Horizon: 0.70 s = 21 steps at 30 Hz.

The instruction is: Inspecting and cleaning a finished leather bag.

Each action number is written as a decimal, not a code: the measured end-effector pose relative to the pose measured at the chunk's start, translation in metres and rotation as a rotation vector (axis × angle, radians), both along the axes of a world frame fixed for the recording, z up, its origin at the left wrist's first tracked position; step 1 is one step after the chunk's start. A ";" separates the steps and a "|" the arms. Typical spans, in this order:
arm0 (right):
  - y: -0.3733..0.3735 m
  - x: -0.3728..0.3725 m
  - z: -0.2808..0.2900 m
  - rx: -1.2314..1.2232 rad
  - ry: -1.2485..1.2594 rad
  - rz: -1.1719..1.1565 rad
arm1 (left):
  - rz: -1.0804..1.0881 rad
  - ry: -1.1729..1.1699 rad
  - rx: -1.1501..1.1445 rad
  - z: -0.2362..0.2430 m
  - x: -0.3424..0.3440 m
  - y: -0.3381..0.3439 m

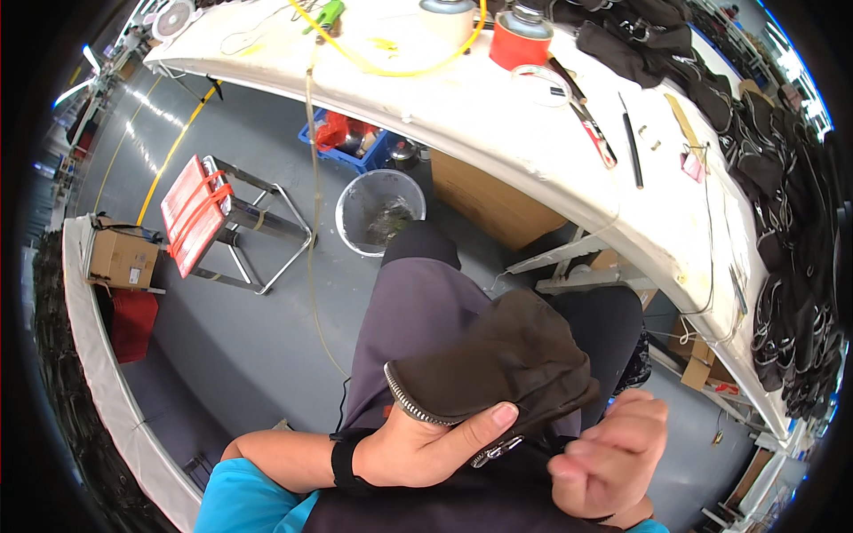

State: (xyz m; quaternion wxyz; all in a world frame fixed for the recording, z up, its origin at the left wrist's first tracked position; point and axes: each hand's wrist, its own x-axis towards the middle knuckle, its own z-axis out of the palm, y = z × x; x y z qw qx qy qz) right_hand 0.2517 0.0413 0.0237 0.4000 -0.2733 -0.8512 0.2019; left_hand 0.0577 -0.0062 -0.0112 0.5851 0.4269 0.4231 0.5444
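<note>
My left hand (pixel 422 453), with a black band at the wrist, holds a dark brown-black fabric pouch (pixel 498 355) over my lap. Its thumb lies on the outside near the opening, while the other fingers are hidden by the cloth. Silver zipper teeth (pixel 410 398) run along the pouch's open edge. By the thumb is a metal zipper pull (pixel 498 451). Just right of the pouch, my right hand (pixel 613 457) is closed with its fingers curled. Whether anything small is pinched in it I cannot make out.
On the white table (pixel 569 169) ahead lie red-handled scissors (pixel 595 138), a black pen-like tool (pixel 632 147), a tape roll (pixel 540 86) and a red container (pixel 520 40). Dark fabric pieces (pixel 773 178) pile at right. A bucket (pixel 380 213) and a stool (pixel 222 213) stand on the floor.
</note>
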 end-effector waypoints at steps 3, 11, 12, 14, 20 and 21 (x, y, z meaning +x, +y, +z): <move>-0.001 -0.015 0.002 -0.019 -0.065 0.008 | -0.013 0.052 0.047 0.003 0.003 0.003; 0.001 0.003 -0.014 -0.174 0.069 0.211 | -0.031 -0.005 -0.014 0.008 0.004 0.002; 0.001 0.003 -0.014 -0.173 0.069 0.211 | -0.060 0.026 0.023 0.008 0.003 0.003; 0.000 0.000 -0.013 -0.157 0.080 0.141 | -0.046 -0.045 -0.067 0.010 0.008 0.000; 0.002 0.007 -0.014 -0.212 0.003 0.235 | -0.010 -0.073 -0.085 0.006 0.008 0.000; 0.000 0.010 -0.018 -0.225 0.074 0.175 | -0.026 -0.012 -0.013 0.005 0.006 0.002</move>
